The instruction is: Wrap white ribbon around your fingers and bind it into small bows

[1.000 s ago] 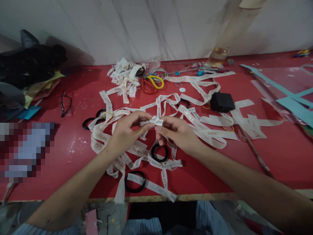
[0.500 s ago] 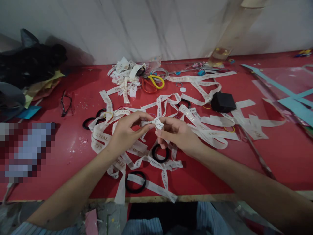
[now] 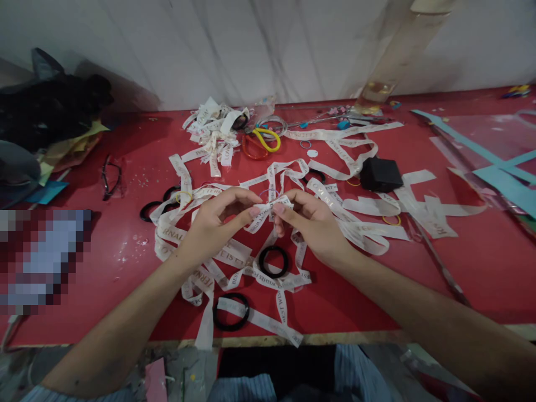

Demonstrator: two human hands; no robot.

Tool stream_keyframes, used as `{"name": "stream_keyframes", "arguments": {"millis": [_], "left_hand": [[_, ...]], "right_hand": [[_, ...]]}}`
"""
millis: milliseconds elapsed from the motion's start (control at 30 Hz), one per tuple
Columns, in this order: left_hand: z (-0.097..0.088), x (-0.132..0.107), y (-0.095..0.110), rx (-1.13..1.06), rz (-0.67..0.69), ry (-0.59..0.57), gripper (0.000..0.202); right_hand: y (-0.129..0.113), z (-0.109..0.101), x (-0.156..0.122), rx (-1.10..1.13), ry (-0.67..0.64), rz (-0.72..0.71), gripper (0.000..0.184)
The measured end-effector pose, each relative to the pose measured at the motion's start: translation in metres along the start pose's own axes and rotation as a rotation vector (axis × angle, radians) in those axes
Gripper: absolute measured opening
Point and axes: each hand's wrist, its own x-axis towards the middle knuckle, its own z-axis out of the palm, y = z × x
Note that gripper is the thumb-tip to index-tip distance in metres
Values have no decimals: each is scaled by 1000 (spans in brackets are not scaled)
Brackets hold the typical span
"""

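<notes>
A short white ribbon (image 3: 263, 218) printed with dark letters is folded between my hands, over the middle of the table. My left hand (image 3: 220, 220) pinches its left side between thumb and fingers. On the other side, my right hand (image 3: 312, 220) grips the upper fold, thumb on top and fingers curled beneath. The exact shape of the fold is partly hidden by my fingertips. Just below my hands lies a black ring (image 3: 260, 262) on loose ribbon. Another black ring (image 3: 247, 312) sits nearer the table edge with a ribbon strip (image 3: 268, 322) across it.
Loose printed ribbons cover the middle of the red table (image 3: 125, 301). Behind them are a ribbon heap (image 3: 213, 125) and yellow-and-red-handled scissors (image 3: 274, 139). A black block (image 3: 381, 175) stands right; glasses (image 3: 111, 177) and a blurred-out phone-like object (image 3: 54, 251) lie left.
The ribbon between my fingers has spread out, with a printed end now showing below, between my hands. Both hands keep their grip and have shifted only slightly.
</notes>
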Motion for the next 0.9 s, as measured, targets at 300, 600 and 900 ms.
{"name": "stream_keyframes", "arguments": {"millis": [300, 600, 900], "left_hand": [[3, 2, 1, 87, -15, -76, 10], [10, -2, 0, -95, -94, -27, 17], [9, -1, -2, -29, -61, -25, 17]], "right_hand": [[7, 1, 3, 29, 22, -26, 26], [2, 3, -2, -173, -39, -20, 23], [-2, -2, 1, -123, -85, 108, 30]]}}
